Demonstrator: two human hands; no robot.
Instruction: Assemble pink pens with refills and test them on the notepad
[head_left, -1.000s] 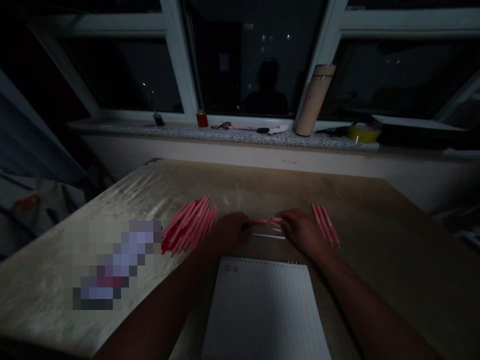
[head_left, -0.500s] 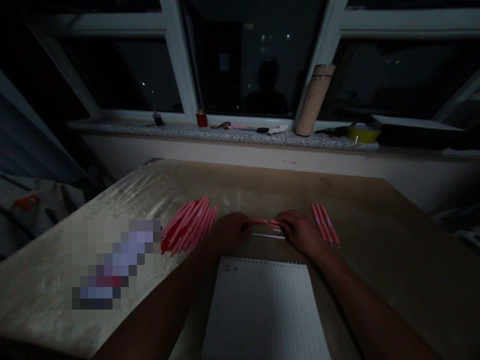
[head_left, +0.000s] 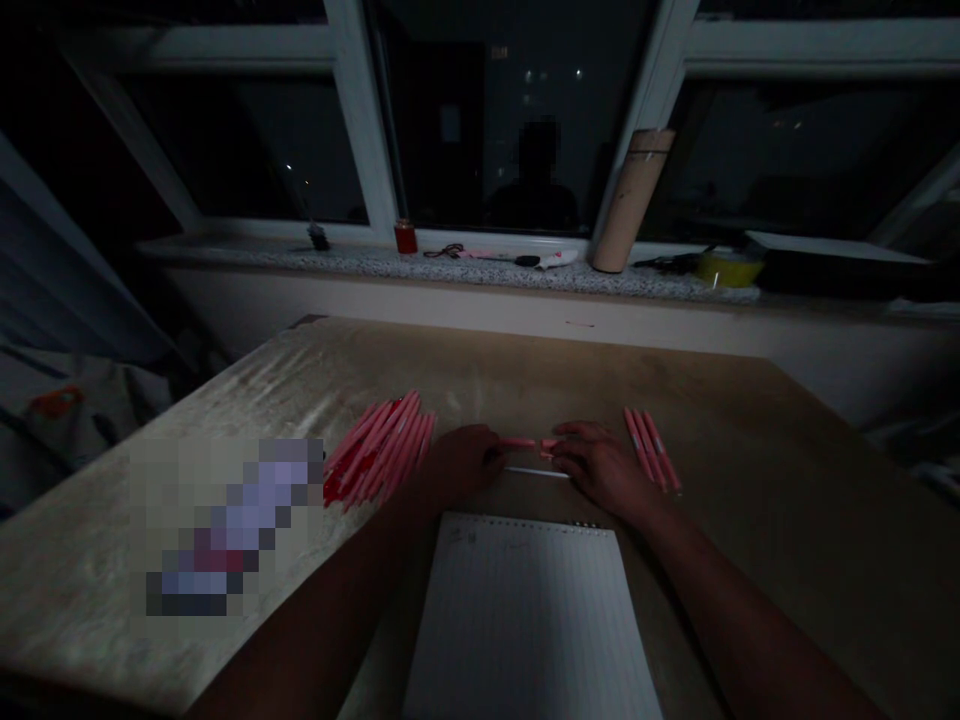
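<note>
Fingers of the right hand point(head_left: 604, 465) have opened out a little over the last half second, the upper one now stretched away from those below, while the left hand point(head_left: 469, 460) has stayed put. From where I stand, the left is pinching a slim pink barrel point(head_left: 517, 442) whose free end points across at the right hand. Right at the right fingertips sit some small pink pieces point(head_left: 547, 448); it's too dark to tell whether they're gripped or merely touched. A narrow gap separates barrel and pieces, so I'd judge that the looser fingers mean handling the parts, with nothing joined yet. Just on the near side of both grips lies a thin white stick point(head_left: 538, 472), and nearer the body a lined notebook point(head_left: 525, 610). Beyond the left hand's outer side is a heap of pink pens point(head_left: 382, 455); beside the right hand, three pink pens point(head_left: 651, 448) lie in a row
</note>
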